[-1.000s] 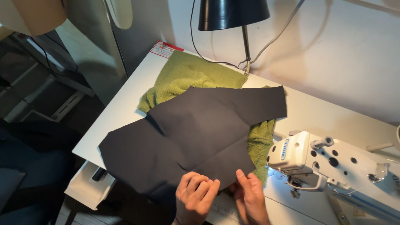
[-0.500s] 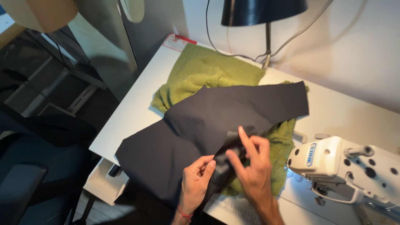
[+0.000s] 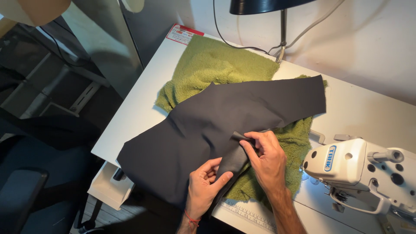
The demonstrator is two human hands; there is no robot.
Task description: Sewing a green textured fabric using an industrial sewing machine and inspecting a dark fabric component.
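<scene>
A large piece of dark grey fabric (image 3: 225,117) lies spread over a green fleecy fabric (image 3: 212,65) on a white table (image 3: 368,108). My left hand (image 3: 206,186) pinches the near edge of the grey fabric, where it is folded up. My right hand (image 3: 266,158) grips the same folded flap a little further in, fingers curled over its edge. Both hands are close together near the table's front edge.
A white sewing machine (image 3: 364,173) stands at the right, close to my right hand. A black lamp (image 3: 264,5) on a thin stem rises at the back. A ruler strip (image 3: 247,214) runs along the front edge. A dark chair (image 3: 26,190) sits left of the table.
My hands went from lying flat on the grey fabric's near edge to lifting and folding that edge back. The view has shifted right and closer.
</scene>
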